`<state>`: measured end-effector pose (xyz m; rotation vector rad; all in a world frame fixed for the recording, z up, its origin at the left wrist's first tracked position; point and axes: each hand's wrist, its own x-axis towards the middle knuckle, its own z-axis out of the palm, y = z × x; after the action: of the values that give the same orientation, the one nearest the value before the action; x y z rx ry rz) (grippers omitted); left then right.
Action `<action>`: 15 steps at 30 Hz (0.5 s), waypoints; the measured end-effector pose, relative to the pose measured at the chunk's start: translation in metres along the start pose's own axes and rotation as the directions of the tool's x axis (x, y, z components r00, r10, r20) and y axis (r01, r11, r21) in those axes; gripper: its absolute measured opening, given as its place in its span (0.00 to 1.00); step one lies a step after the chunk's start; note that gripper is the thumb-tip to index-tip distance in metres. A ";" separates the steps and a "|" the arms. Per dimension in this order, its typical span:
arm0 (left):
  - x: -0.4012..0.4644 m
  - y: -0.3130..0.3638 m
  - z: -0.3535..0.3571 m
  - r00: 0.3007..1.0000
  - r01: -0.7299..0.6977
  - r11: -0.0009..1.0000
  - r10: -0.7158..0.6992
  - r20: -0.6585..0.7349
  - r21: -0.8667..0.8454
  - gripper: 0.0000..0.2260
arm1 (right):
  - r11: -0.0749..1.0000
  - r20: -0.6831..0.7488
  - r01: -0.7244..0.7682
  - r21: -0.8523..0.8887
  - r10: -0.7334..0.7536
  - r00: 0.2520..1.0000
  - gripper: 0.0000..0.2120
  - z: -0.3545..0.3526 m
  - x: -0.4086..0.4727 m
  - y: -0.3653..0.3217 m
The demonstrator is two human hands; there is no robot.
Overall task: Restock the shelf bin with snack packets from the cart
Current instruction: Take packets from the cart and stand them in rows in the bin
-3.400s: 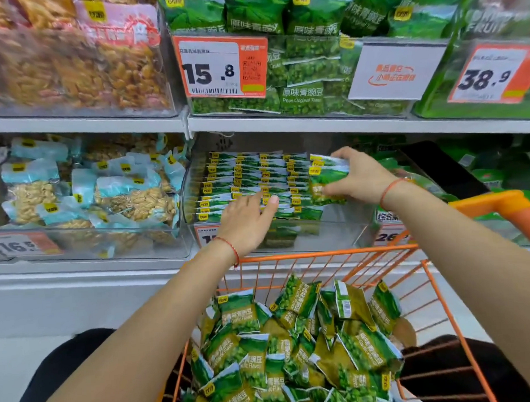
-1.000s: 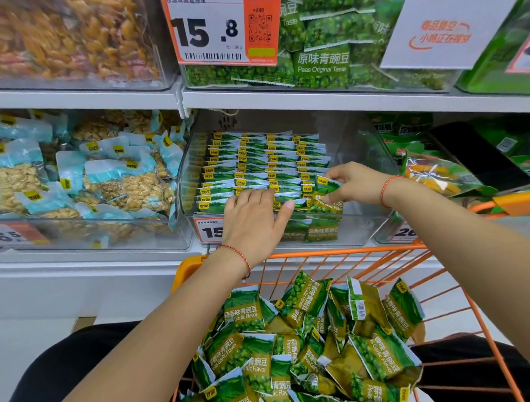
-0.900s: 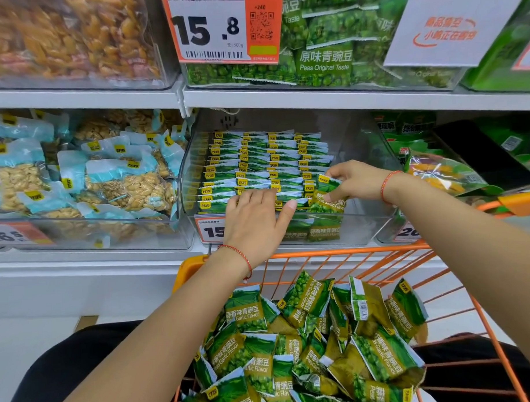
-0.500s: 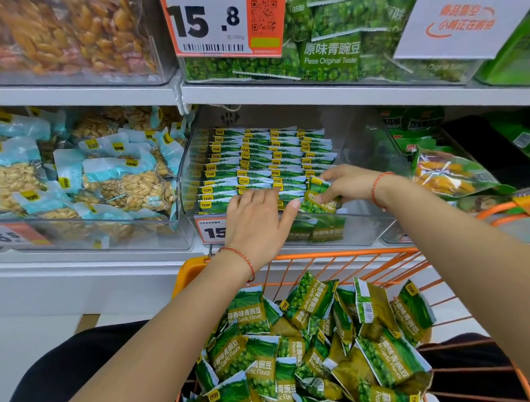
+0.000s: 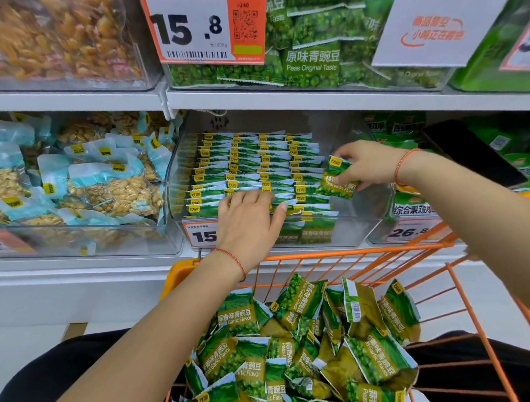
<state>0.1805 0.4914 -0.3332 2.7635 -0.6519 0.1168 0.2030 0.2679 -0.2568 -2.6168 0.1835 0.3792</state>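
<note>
The clear plastic shelf bin [image 5: 376,227] sits on the lower shelf [image 5: 80,267], already holding neat rows of garlic-flavor green pea packets [image 5: 256,159] standing on edge, yellow logo corners up. The right hand [image 5: 367,164] reaches over the bin's right side and pinches one garlic pea packet [image 5: 336,180] between thumb and fingers, holding it tilted just beside the right-most row, above the bare part of the bin. The left hand [image 5: 249,222] lies palm down over the front rows, fingers straight and pressed on the packet tops, thumb spread to the right. Each wrist wears a red string bracelet [image 5: 234,260].

Below the shelf edge stands the orange wire cart [image 5: 459,299], with a loose heap of the same garlic pea packets [image 5: 293,350] inside. A price tag on the bin front is partly hidden by the left hand. To the left is a bin of blue-topped nut packets [image 5: 107,188]; above, original-taste pea bags [image 5: 313,60] behind a 15.8 price card [image 5: 203,28]. A dark flat object [image 5: 472,151], perhaps a phone, lies in the bin to the right.
</note>
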 end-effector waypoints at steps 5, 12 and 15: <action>0.029 0.041 0.004 0.949 -0.275 0.957 0.286 0.131 -0.096 0.17 | 0.848 -0.060 0.054 -0.528 -0.100 0.993 0.16 0.005 -0.019 -0.007; 0.031 0.048 0.017 0.950 -0.290 0.956 0.284 0.127 0.032 0.24 | 0.647 -0.014 0.072 -0.759 -0.127 0.992 0.13 0.009 -0.034 -0.002; 0.029 0.049 0.020 0.961 -0.264 0.963 0.259 0.096 0.043 0.25 | 0.595 0.002 0.088 -0.799 -0.144 0.990 0.12 0.012 -0.030 -0.004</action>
<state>0.1848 0.4318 -0.3346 2.7338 -1.0526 0.0688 0.1721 0.2786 -0.2560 -3.5225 -0.2051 0.3916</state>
